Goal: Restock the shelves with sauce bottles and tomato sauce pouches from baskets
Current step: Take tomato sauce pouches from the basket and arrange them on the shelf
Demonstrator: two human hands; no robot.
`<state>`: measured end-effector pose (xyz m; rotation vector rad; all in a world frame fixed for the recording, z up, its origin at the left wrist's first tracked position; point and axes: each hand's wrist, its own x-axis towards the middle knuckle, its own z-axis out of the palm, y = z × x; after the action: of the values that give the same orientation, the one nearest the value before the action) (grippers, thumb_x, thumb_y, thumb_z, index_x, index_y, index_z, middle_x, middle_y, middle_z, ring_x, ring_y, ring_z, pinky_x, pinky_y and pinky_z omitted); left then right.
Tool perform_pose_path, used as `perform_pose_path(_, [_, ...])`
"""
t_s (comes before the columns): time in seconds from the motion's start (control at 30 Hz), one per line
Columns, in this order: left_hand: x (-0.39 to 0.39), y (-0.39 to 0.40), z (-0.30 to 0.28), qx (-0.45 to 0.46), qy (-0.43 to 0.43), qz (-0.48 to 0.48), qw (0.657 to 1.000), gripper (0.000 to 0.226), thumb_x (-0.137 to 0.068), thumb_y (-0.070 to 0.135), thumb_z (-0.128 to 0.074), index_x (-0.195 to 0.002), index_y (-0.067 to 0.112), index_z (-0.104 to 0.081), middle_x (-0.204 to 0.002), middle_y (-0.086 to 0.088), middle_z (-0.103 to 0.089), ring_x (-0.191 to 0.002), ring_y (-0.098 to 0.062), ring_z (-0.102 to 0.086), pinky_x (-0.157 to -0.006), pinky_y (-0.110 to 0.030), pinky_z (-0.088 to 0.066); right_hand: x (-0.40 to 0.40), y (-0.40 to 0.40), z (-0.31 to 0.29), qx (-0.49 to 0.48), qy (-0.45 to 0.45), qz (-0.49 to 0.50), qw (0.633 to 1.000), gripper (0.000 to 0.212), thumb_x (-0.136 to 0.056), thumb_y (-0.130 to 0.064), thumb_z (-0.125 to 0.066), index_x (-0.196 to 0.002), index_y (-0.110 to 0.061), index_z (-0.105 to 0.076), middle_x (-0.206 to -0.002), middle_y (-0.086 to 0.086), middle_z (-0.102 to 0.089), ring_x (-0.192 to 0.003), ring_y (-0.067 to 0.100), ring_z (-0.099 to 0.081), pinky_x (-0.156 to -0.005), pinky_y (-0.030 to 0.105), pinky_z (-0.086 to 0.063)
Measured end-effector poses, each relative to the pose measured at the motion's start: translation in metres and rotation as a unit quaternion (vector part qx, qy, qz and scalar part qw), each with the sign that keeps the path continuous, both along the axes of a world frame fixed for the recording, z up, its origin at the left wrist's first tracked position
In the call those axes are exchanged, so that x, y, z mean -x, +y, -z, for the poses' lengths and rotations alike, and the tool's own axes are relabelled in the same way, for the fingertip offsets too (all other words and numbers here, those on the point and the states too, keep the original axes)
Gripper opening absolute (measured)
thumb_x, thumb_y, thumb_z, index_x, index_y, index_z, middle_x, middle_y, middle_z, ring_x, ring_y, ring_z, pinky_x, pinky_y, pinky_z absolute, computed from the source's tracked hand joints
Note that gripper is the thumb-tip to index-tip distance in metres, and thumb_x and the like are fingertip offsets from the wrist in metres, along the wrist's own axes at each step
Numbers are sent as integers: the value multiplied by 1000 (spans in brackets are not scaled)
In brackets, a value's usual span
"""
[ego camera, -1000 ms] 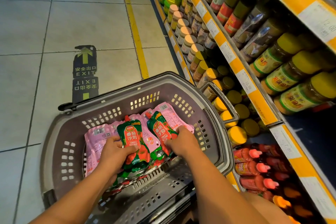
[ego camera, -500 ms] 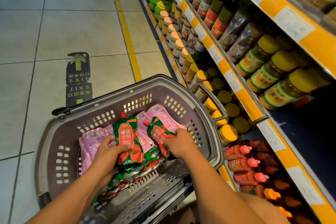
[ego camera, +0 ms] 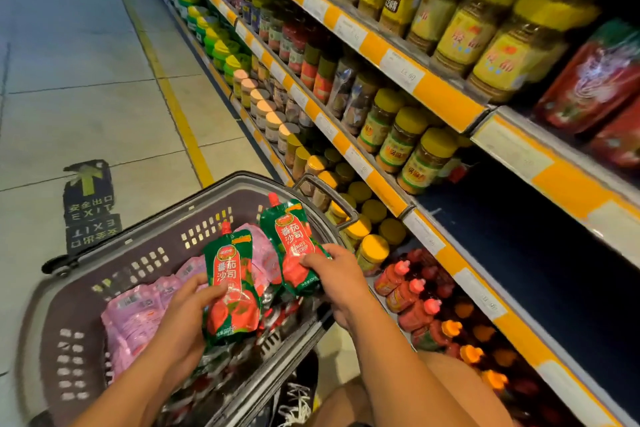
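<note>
A grey shopping basket (ego camera: 138, 253) stands on the floor beside the shelves, holding pink pouches (ego camera: 135, 319) and more green-and-red tomato sauce pouches. My left hand (ego camera: 188, 314) grips one tomato sauce pouch (ego camera: 231, 291) upright above the basket. My right hand (ego camera: 334, 274) holds a second tomato sauce pouch (ego camera: 292, 246), lifted near the basket's right rim. To the right, a shelf bay (ego camera: 540, 253) with a dark blue board has nothing on it. Red sauce bottles (ego camera: 412, 298) lie on the shelf below.
Shelves on the right carry jars with yellow lids (ego camera: 408, 146), green-lidded jars (ego camera: 221, 52) and red packets (ego camera: 595, 80) behind orange price rails (ego camera: 384, 184). A yellow floor line (ego camera: 180, 125) and an EXIT sticker (ego camera: 89, 208) mark the tiled aisle at left. My knee and shoe show below.
Both hands have lifted a tomato sauce pouch each up out of the basket's pile. The view has swung up and right, bringing the upper shelves into sight.
</note>
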<state>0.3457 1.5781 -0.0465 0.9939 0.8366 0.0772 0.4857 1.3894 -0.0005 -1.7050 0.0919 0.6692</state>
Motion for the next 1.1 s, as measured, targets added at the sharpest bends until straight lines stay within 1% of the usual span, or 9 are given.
perform_pose_path(0.1, [-6,-14,-20,5,-31,14,999,18,-98,7,-60,-116,8,-61,-112,-21,-75,-91,-37,-75,-67,-41,-64,3,-19,-18,-72,-19,67,995,34,-69,-31,-81,-101,-20,-72,-102,8,-78,-99,33,-73,-89,52,-57])
perform_pose_path(0.2, [-12,-32,-47,5,-69,29,997,17,-99,4,-57,-114,10,-63,-109,-19,-76,-81,-30,-77,-62,-39,-64,7,-43,-34,-137,-24,150,979,56,-63,-27,-83,-117,-23,-68,-116,8,-74,-106,30,-71,-90,48,-55])
perform_pose_path(0.37, [-22,-68,-90,6,-126,67,990,28,-97,1,-56,-124,6,-60,-109,-16,-73,-76,-19,-74,-63,-34,-64,23,-92,-54,-216,-59,202,953,52,-76,2,-77,-125,-12,-66,-113,19,-75,-107,41,-70,-99,54,-53])
perform_pose_path(0.47, [-28,-95,-112,-29,-151,101,983,36,-94,-3,-59,-129,0,-56,-108,-23,-70,-83,-24,-69,-81,-45,-59,41,-128,-68,-239,-93,187,948,49,-79,14,-70,-122,-9,-66,-113,25,-73,-97,37,-69,-92,50,-54])
perform_pose_path(0.6, [-36,-137,-138,-36,-168,153,973,40,-85,-3,-63,-124,4,-58,-113,-26,-72,-96,-36,-68,-85,-47,-58,66,-190,-81,-249,-122,193,941,57,-65,8,-74,-120,-9,-68,-113,29,-71,-93,35,-67,-90,47,-52])
perform_pose_path(0.77, [-40,-205,-171,-47,-195,226,953,31,-88,-7,-63,-109,15,-63,-106,-25,-75,-81,-32,-73,-71,-44,-63,102,-284,-101,-206,-148,223,941,59,-71,6,-78,-126,-8,-64,-115,23,-73,-97,32,-71,-86,42,-57])
perform_pose_path(0.87, [-39,-249,-188,-84,-204,280,934,33,-88,-4,-66,-118,11,-61,-104,-27,-75,-82,-36,-73,-75,-45,-58,128,-337,-114,-168,-171,243,940,47,-82,3,-76,-125,-12,-66,-114,15,-75,-101,27,-72,-84,35,-57])
perform_pose_path(1.0, [-34,-310,-200,-107,-199,358,906,33,-88,2,-71,-119,11,-61,-100,-26,-76,-83,-40,-76,-76,-46,-57,159,-397,-124,-114,-187,281,934,35,-88,-6,-76,-122,-12,-68,-113,10,-76,-106,28,-73,-91,41,-57])
perform_pose_path(1.1, [-29,-354,-200,-111,-187,420,881,43,-83,4,-79,-121,10,-59,-101,-26,-76,-88,-43,-76,-80,-48,-58,179,-438,-129,-53,-185,295,936,38,-75,-17,-82,-111,-13,-71,-106,8,-78,-99,27,-75,-89,43,-58])
